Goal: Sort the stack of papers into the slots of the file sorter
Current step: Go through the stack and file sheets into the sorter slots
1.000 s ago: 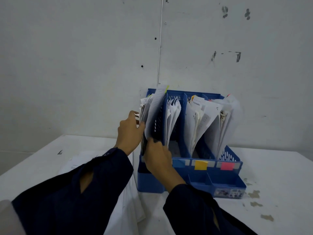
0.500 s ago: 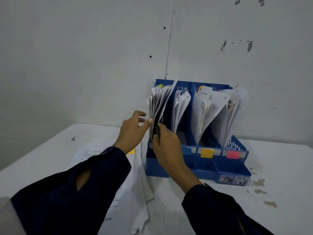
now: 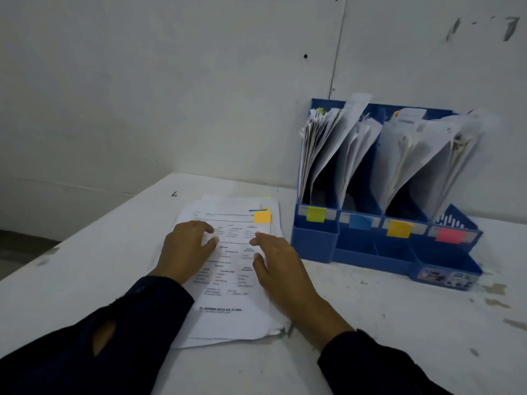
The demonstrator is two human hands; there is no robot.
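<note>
A stack of papers [image 3: 228,269] lies flat on the white table [image 3: 399,323], just left of the frame's centre. I see printed text on its top sheet [image 3: 232,260] and an orange sticky tab [image 3: 262,216] at that sheet's upper right corner. My left hand [image 3: 186,249] rests on the sheet's left side with fingers curled, and my right hand [image 3: 275,262] lies along its right edge; both hands are loose and empty, grasping nothing yet. Dark sleeves [image 3: 85,346] fill the bottom of the frame.

Right of centre, against the grey wall [image 3: 171,81], stands the blue file sorter [image 3: 379,240], well apart from the stack. Its four upright slots already bulge with leaning papers. Labels run along its front: a yellow-green label [image 3: 316,214], a blue label [image 3: 360,221], an orange label [image 3: 399,228] and a pink label [image 3: 450,235].

I judge this as the pick-up step: the top sheet must be peeled off alone, then carried right to the orange-labelled slot, third along.
</note>
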